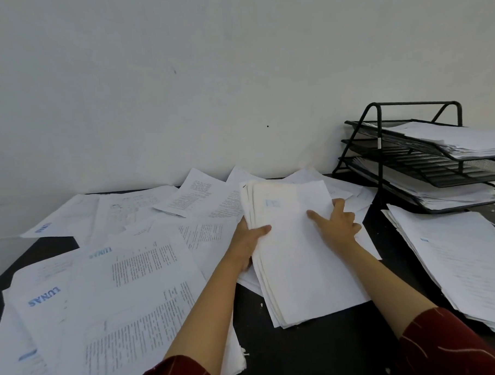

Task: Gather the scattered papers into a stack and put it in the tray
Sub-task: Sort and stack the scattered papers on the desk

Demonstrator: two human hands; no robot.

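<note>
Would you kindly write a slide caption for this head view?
Both hands, left hand and right hand, grip a paper stack above scattered papers, beside a black tray rack.

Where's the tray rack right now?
In the head view, the tray rack stands at the far right against the wall, behind the loose pile of papers.

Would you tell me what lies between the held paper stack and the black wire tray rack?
In the head view, loose white sheets and bare black tabletop.
</note>
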